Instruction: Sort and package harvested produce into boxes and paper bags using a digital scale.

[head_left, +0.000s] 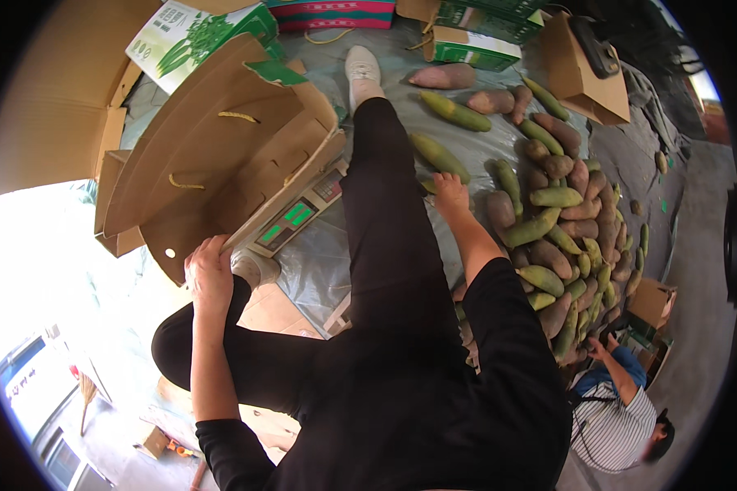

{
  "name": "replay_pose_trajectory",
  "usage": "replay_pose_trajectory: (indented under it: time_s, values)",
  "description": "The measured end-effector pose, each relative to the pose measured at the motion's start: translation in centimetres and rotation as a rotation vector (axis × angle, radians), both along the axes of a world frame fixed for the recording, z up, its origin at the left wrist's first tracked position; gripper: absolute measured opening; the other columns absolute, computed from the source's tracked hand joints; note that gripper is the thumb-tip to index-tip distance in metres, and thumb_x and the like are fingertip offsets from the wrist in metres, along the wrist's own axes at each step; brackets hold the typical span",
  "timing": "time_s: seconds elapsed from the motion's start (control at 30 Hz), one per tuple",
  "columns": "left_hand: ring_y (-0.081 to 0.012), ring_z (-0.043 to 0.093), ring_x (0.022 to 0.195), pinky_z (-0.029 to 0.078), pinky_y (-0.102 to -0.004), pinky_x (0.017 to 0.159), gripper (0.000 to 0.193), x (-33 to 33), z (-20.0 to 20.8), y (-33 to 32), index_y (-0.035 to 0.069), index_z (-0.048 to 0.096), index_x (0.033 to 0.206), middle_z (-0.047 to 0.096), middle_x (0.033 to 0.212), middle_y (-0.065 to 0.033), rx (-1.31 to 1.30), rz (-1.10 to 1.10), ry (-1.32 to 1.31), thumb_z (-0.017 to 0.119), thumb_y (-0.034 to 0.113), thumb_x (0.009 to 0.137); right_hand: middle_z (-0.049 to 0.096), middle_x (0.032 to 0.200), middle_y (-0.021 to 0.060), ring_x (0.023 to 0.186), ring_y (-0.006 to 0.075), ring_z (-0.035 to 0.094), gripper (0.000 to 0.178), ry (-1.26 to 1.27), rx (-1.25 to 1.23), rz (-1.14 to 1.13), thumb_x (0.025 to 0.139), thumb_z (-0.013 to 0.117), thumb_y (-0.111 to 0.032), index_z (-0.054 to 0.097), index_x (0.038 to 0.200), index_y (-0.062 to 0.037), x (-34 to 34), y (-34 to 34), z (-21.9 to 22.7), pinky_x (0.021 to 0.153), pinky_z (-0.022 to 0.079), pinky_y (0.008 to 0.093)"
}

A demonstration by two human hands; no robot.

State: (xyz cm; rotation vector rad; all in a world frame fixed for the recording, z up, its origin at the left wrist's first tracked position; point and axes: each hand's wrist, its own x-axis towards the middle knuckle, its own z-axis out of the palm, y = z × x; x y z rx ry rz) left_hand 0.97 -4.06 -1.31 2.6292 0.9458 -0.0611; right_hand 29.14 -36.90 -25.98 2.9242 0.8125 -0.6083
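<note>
My left hand [210, 274] is closed on the near edge of an open cardboard box [213, 147], which has yellow rope handles and stands tilted on its side. Against the box's right side rests a digital scale [291, 222] with a lit green display. My right hand [452, 196] reaches to the floor sheet, its fingers closed over a green radish [428, 186] that is mostly hidden beneath them. Just beyond that hand lies another green radish [440, 157]. To its right spreads a large heap of green radishes [534, 227] and purple-brown roots [550, 258] that look like sweet potatoes.
Printed boxes [471, 47] in green and a pink-red box [332, 15] stand at the far side. A brown carton [581, 74] is at the far right. Another person [618, 417] in a striped top works by the heap's lower right. A broom [87, 393] leans at lower left.
</note>
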Motion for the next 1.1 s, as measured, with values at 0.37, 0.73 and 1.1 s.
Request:
replay_pose_trajectory:
  time_s: [0.37, 0.73, 1.1]
  values:
    - [-0.0301, 0.059, 0.089, 0.040, -0.0405, 0.085, 0.015, 0.4, -0.2, -0.2, 0.006, 0.064, 0.092, 0.063, 0.086, -0.0100, 0.091, -0.002, 0.013, 0.058, 0.008, 0.078, 0.057, 0.107, 0.0057, 0.109, 0.0247, 0.051, 0.025, -0.025, -0.165, 0.020, 0.088, 0.047, -0.015, 0.055, 0.111, -0.0156, -2.3, -0.5, -3.1, 0.089, 0.039, 0.0476]
    - [-0.0287, 0.059, 0.088, 0.039, -0.0406, 0.088, 0.014, 0.2, -0.5, 0.0, 0.007, 0.064, 0.091, 0.064, 0.086, -0.0086, 0.113, 0.008, -0.010, 0.057, 0.009, 0.080, 0.056, 0.111, 0.0042, 0.111, 0.0242, 0.052, 0.040, 0.069, -0.200, -0.138, 0.077, 0.064, -0.017, 0.052, 0.115, -0.0191, -3.5, -1.3, -2.8, 0.087, 0.039, 0.0515]
    - [-0.0283, 0.059, 0.085, 0.040, -0.0412, 0.085, 0.010, -0.2, -0.6, 0.1, 0.009, 0.062, 0.089, 0.063, 0.082, -0.0080, 0.125, 0.000, -0.022, 0.060, 0.010, 0.079, 0.063, 0.099, 0.0094, 0.094, 0.0228, 0.061, 0.051, 0.010, 0.864, -0.274, 0.064, 0.074, -0.003, 0.053, 0.111, -0.0044, 5.3, 1.1, 11.3, 0.082, 0.046, 0.0328]
